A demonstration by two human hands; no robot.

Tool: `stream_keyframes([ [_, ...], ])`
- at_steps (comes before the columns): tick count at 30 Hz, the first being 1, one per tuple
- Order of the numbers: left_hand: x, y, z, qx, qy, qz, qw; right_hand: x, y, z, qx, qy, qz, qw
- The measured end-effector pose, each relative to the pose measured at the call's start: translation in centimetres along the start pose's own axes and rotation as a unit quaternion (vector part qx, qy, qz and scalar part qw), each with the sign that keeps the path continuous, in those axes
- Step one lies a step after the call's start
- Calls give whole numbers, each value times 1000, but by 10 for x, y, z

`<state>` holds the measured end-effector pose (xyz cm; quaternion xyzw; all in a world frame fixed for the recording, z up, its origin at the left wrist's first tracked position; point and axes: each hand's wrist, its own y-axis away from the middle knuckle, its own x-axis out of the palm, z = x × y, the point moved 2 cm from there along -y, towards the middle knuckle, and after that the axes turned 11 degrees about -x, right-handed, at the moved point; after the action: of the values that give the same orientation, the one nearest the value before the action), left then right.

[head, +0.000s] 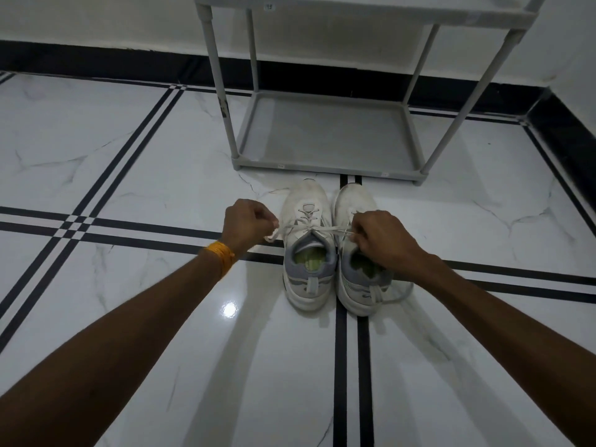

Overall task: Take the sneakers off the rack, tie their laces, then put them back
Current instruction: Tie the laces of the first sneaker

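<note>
Two white sneakers with grey collars stand side by side on the floor, toes toward the rack: the left sneaker [306, 221] and the right sneaker [354, 201]. My left hand [246, 225] is closed on one white lace end, pulled out to the left of the left sneaker. My right hand [379, 237] is closed on the other lace end, held over the right sneaker and hiding its tongue. The lace [325, 230] stretches taut between my hands across the left sneaker's throat. The grey shoe rack [325, 137] stands just beyond the toes, its bottom shelf bare.
White marble floor tiles [129, 156] with black stripe borders spread all around. A white wall with a black skirting band [96, 59] runs behind the rack and along the right side. The rack's upper shelf [364, 14] is at the top edge.
</note>
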<state>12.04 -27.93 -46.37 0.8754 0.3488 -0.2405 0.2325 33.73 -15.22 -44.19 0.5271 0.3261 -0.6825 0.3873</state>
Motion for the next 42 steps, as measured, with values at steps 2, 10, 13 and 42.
stream_keyframes([
  [2,8,4,0,74,-126,-29,989,2,-3,7,-14,7,4,1000],
  [10,14,9,-3,179,-288,-33,940,0,-6,8,12,-74,-35,997],
  [13,18,11,2,126,-229,-97,960,7,-3,11,-26,3,-39,999],
  [42,2,7,10,5,-35,-51,998,-29,-8,29,-4,-45,-50,998],
])
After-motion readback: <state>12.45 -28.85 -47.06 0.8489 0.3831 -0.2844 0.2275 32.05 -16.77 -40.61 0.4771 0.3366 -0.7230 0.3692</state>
